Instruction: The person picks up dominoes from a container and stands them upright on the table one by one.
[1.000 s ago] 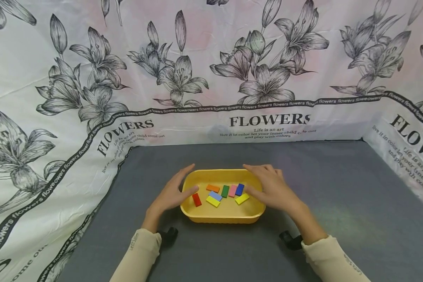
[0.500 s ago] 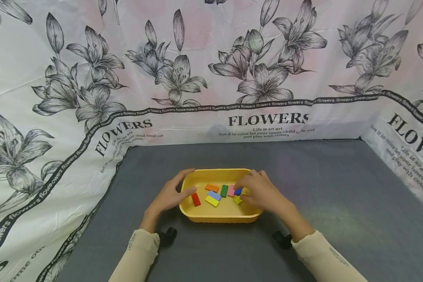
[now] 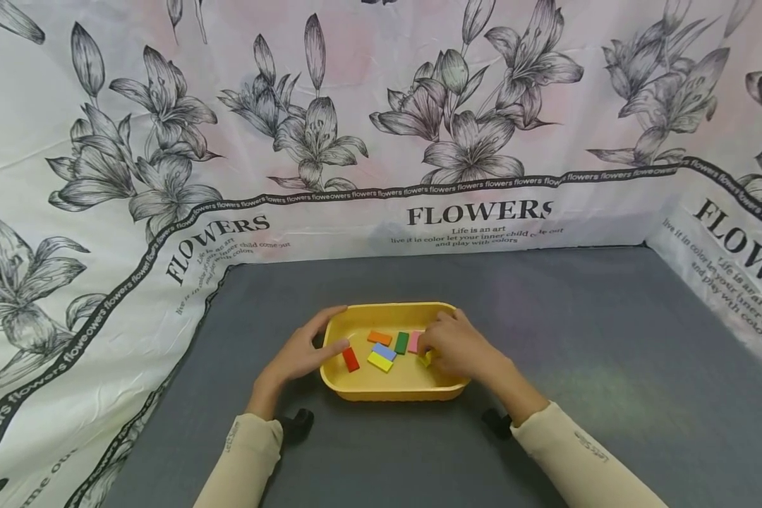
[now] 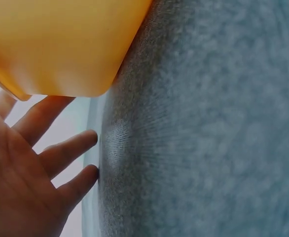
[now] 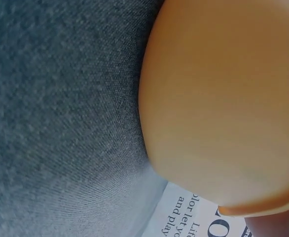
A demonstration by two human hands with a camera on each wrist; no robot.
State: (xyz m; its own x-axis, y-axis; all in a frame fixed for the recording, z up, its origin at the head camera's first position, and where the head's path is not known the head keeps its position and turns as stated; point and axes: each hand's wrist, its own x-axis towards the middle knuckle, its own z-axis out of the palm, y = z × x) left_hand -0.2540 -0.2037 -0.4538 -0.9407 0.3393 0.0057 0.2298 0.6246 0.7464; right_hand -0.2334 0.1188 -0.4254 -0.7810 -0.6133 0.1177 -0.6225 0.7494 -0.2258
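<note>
A yellow plastic tray [image 3: 394,391] stands on the grey cloth, holding several small coloured blocks. My left hand [image 3: 300,353] is at its left end, thumb over the rim near the red block [image 3: 351,359]. The other left fingers, spread and fairly straight, lie outside the tray in the left wrist view. Over the right rim reaches my right hand [image 3: 460,347], fingers bent down at a yellow block [image 3: 425,358] beside the pink block [image 3: 413,342]. Its fingertips cover most of that yellow block; whether they pinch it is unclear. The blue block is hidden beneath this hand.
Inside the tray also lie an orange block [image 3: 379,338], a green block [image 3: 402,343], a light blue block [image 3: 384,351] and another yellow block [image 3: 379,362]. A flower-printed cloth [image 3: 355,226] borders the grey surface behind and at the sides.
My right hand has moved left and inward over the tray's right end, its fingers bending down onto the blocks. The left hand stays at the tray's left end. The view has shifted slightly.
</note>
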